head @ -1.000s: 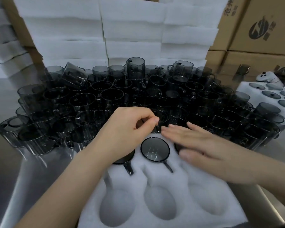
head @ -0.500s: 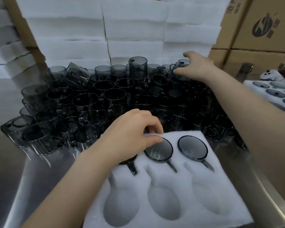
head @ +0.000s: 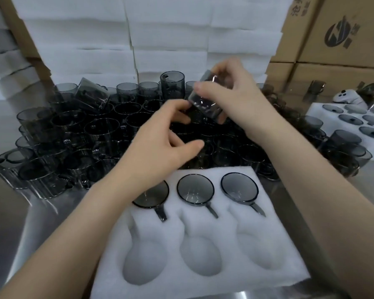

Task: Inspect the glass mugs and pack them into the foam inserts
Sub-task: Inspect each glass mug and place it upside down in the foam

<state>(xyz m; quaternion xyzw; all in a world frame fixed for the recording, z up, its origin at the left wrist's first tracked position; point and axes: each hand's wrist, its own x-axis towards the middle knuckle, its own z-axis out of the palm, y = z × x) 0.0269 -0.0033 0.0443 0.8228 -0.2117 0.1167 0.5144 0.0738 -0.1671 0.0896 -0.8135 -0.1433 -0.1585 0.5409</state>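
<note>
Head view. The right hand (head: 235,100) is clamped round one smoked glass mug (head: 205,102), which it holds tilted in the air above the crowd of loose mugs (head: 95,130) on the metal table (head: 41,223). The left hand (head: 160,143) is just below it, fingers apart and loosely curled, gripping nothing. I cannot tell whether its fingertips touch the glass.

The foam insert (head: 274,255) lies nearest the person. Its far row has three packed mugs (head: 195,189). The three near pockets (head: 200,255) are empty.

Risks, as I judge them:
- The grip looks like a fingertip grip on smooth glass. A slip during the inspection turn would drop the mug onto the packed glassware below, risking chips or breakage.
- A handover between the hands in mid-air is the weak moment.
- The left forearm crosses over the leftmost packed mug, so pulling back low could catch its rim or handle.
- The loose mugs crowd against the insert's far edge, and a nudge could tip one over.
</note>
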